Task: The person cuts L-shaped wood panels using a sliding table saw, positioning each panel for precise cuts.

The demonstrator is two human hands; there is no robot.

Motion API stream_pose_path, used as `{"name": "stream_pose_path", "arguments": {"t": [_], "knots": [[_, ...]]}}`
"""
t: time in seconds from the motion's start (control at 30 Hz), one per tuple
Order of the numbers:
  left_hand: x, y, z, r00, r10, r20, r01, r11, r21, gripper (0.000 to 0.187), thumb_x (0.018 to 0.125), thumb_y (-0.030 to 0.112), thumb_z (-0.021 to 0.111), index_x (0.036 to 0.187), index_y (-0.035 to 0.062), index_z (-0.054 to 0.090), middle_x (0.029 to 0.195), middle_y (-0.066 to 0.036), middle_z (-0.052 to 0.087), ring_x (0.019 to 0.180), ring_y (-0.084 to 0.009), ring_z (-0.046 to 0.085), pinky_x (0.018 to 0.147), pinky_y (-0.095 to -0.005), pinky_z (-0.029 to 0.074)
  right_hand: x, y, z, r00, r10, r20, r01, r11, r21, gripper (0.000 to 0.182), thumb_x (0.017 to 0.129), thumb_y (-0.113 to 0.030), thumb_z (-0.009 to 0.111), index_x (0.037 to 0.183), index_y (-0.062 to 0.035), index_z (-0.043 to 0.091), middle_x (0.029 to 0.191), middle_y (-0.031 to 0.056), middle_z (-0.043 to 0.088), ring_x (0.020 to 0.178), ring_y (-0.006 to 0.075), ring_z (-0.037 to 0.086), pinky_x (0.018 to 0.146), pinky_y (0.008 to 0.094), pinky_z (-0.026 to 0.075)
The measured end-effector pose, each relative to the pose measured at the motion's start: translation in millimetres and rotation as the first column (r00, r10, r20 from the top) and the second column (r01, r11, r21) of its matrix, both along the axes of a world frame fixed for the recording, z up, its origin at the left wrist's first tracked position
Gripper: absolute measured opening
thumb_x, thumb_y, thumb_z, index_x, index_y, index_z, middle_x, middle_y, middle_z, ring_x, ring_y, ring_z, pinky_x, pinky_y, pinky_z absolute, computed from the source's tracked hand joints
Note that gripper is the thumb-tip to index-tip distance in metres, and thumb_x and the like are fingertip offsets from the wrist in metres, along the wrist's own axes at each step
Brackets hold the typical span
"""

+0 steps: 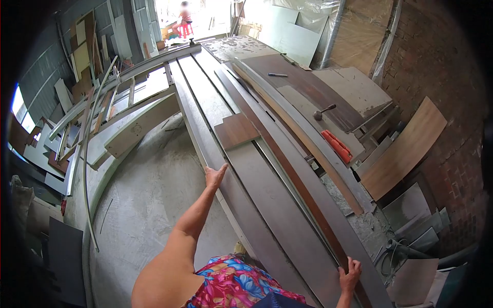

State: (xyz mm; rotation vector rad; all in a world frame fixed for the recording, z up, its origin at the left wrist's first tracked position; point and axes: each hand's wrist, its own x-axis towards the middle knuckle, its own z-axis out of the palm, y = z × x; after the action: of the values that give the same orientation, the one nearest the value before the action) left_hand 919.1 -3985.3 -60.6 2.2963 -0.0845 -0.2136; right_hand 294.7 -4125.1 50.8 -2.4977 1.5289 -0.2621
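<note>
My left hand [215, 176] rests at the near edge of a long grey metal table [280, 192], its thumb and fingers apart and nothing held in it. At the lower right, the fingers of my right hand [350, 274] are bent over a long, narrow brown wood strip [308, 210], gripping it near its close end. This strip runs lengthwise along the table. Farther up, a small brown wood-grain board [236, 131] with a stepped edge lies flat across the table's slots, beyond my left hand.
To the right are a work surface with a marker [277, 75], a dark mallet-like tool [324, 111] and a red-orange object [337, 146]. A curved wood panel [405, 149] leans by the brick wall. Metal framing [110, 113] stands left. A person [185, 18] sits far back.
</note>
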Motion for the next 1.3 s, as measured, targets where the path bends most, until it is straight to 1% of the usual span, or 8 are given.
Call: {"name": "stream_pose_path", "arguments": {"t": [0.07,0.17,0.27,0.37,0.57,0.67,0.97,1.3], "knots": [[-12,-7,13,0.994,0.108,-0.017,-0.108,0.994,-0.025,0.097,0.068,0.06,0.067,0.122,-0.0146,0.036,0.115,-0.033,0.051,0.108,-0.0402,0.053,0.092,-0.0414,0.042,0,-20,-1,0.998,-0.056,-0.019,0.056,0.998,-0.014,0.052,0.066,-0.013,0.074,0.115,-0.0114,0.055,0.104,0.0103,0.044,0.099,0.03,0.045,0.085,0.0428,0.038],[-10,-3,5,0.989,0.147,0.02,-0.147,0.989,-0.035,0.091,0.069,0.062,0.064,0.113,-0.0154,0.045,0.108,-0.033,0.056,0.103,-0.0414,0.056,0.09,-0.0424,0.044,-7,-50,-23,0.997,-0.08,0.002,0.08,0.996,-0.046,0.052,0.069,-0.014,0.072,0.118,-0.013,0.054,0.104,0.0105,0.044,0.099,0.0302,0.045,0.086,0.0418,0.038],[-5,0,2,0.978,0.182,-0.1,-0.185,0.983,-0.017,0.09,0.071,0.068,0.058,0.104,-0.0157,0.051,0.104,-0.033,0.057,0.101,-0.0419,0.057,0.088,-0.0432,0.044,5,-52,-15,0.991,-0.134,0.019,0.135,0.99,-0.044,0.048,0.071,-0.018,0.071,0.116,-0.0134,0.057,0.102,0.0104,0.045,0.098,0.0298,0.046,0.085,0.0418,0.039],[-7,0,2,0.978,0.184,-0.102,-0.187,0.982,-0.014,0.095,0.07,0.075,0.051,0.1,-0.0156,0.055,0.101,-0.032,0.059,0.099,-0.0427,0.057,0.088,-0.0441,0.044,4,-51,-23,0.989,-0.142,0.051,0.146,0.986,-0.086,0.046,0.071,-0.022,0.071,0.114,-0.0136,0.059,0.099,0.0099,0.045,0.096,0.0295,0.046,0.083,0.042,0.039],[-1,2,-5,0.982,0.142,-0.123,-0.136,0.989,0.052,0.1,0.069,0.079,0.045,0.098,-0.0156,0.057,0.101,-0.033,0.059,0.1,-0.0423,0.057,0.088,-0.0443,0.043,-1,-52,-38,0.979,-0.197,0.058,0.202,0.975,-0.095,0.05,0.07,-0.023,0.073,0.117,-0.0169,0.059,0.1,0.0073,0.045,0.098,0.0265,0.046,0.086,0.0432,0.037],[3,4,-8,0.978,0.123,-0.17,-0.114,0.992,0.058,0.101,0.069,0.08,0.045,0.099,-0.0153,0.057,0.101,-0.032,0.059,0.101,-0.0416,0.057,0.088,-0.0439,0.043,-3,-52,-42,0.987,-0.154,0.052,0.161,0.971,-0.176,0.05,0.069,-0.024,0.073,0.117,-0.0172,0.059,0.1,0.0073,0.045,0.098,0.0265,0.046,0.086,0.0432,0.037],[7,7,-10,0.965,0.091,-0.247,-0.086,0.996,0.032,0.101,0.069,0.081,0.042,0.097,-0.0146,0.061,0.105,-0.032,0.058,0.104,-0.0408,0.056,0.09,-0.0424,0.042,-1,-51,-45,0.981,-0.187,0.058,0.194,0.967,-0.167,0.05,0.071,-0.023,0.072,0.118,-0.0159,0.058,0.102,0.0075,0.044,0.1,0.0266,0.045,0.087,0.0418,0.038],[6,9,-14,0.966,0.058,-0.254,-0.062,0.998,-0.008,0.102,0.07,0.081,0.041,0.101,-0.0143,0.059,0.107,-0.031,0.058,0.106,-0.0404,0.055,0.092,-0.0413,0.04,0,-45,-50,0.979,-0.188,0.078,0.201,0.949,-0.242,0.049,0.077,-0.035,0.064,0.12,-0.014,0.056,0.109,0.0089,0.046,0.103,0.0282,0.045,0.088,0.0429,0.037]]}}
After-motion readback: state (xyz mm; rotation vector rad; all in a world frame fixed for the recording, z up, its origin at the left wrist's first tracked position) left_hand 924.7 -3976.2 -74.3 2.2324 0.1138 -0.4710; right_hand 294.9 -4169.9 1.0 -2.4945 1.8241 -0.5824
